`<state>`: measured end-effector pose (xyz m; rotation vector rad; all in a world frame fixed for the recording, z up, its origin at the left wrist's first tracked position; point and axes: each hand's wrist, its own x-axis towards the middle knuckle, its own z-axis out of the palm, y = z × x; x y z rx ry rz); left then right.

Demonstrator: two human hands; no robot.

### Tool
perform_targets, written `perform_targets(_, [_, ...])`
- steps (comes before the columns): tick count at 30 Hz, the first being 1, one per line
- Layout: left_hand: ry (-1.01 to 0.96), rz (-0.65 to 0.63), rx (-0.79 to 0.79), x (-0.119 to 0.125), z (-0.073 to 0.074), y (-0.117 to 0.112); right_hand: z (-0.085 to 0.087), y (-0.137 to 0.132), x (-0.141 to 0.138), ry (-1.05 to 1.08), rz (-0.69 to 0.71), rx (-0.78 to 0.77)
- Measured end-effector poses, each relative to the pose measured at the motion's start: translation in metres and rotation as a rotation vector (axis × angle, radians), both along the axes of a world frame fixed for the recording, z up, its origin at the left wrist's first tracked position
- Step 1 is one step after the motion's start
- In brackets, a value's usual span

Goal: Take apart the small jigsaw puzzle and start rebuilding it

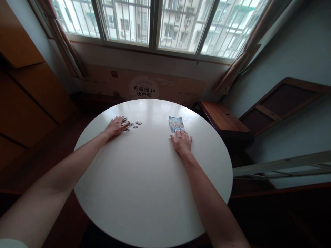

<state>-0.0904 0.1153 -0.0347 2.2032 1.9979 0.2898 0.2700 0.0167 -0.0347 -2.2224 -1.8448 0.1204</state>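
Note:
On the left part of the round white table (152,179), my left hand (115,127) rests against a small heap of jigsaw puzzle pieces (126,121). Its fingers are apart, and the hand hides part of the heap. Several loose pieces lie just right of it, among them one puzzle piece (138,123) set off from the rest. Over on the right, my right hand (181,142) lies with fingers spread. Its fingertips touch the near edge of a small blue picture card (176,123), printed with a colourful scene, which lies flat.
A wooden side table (222,117) stands behind the round table on the right. A wooden framed panel (281,103) leans by the right wall. Wooden cabinets (33,93) are at the left. A printed box or banner (168,84) stands below the barred window (178,27).

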Motion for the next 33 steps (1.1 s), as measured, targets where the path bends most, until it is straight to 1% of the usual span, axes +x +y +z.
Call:
perform_targets(2, [0.003, -0.033, 0.014, 0.008, -0.002, 0.005, 0.0, 0.0, 0.0, 0.0, 0.003, 0.007])
perform_targets(7, [0.037, -0.058, 0.032, 0.026, -0.002, 0.013, -0.001, 0.0, -0.001, -0.003, 0.003, 0.029])
perform_targets(11, [-0.006, -0.165, 0.035, 0.039, -0.003, 0.017, -0.002, 0.0, -0.001, -0.005, 0.003, 0.031])
perform_targets(15, [-0.068, -0.278, 0.082, 0.059, -0.004, 0.017, -0.002, 0.0, -0.001, 0.003, 0.006, 0.029])
perform_targets(18, [-0.124, -0.377, 0.102, 0.078, -0.005, 0.011, -0.001, 0.0, -0.001, 0.018, -0.006, 0.027])
perform_targets(20, [-0.148, -0.486, 0.087, 0.093, -0.005, 0.005, 0.0, 0.0, -0.002, 0.032, -0.021, 0.028])
perform_targets(24, [-0.151, -0.665, 0.093, 0.126, -0.005, -0.015, 0.005, 0.0, -0.003, 0.077, -0.084, 0.044])
perform_targets(27, [-0.152, -0.755, 0.08, 0.148, -0.003, -0.03, 0.008, 0.001, -0.002, 0.119, -0.122, 0.058])
perform_targets(30, [-0.165, -0.87, 0.075, 0.161, -0.002, -0.039, 0.009, 0.001, -0.001, 0.15, -0.087, 0.031])
perform_targets(32, [-0.171, -0.895, 0.077, 0.166, -0.001, -0.041, 0.009, 0.002, -0.001, 0.156, -0.049, 0.001])
perform_targets(33, [-0.168, -0.881, 0.086, 0.167, 0.0, -0.04, 0.009, 0.001, -0.002, 0.152, -0.039, -0.007])
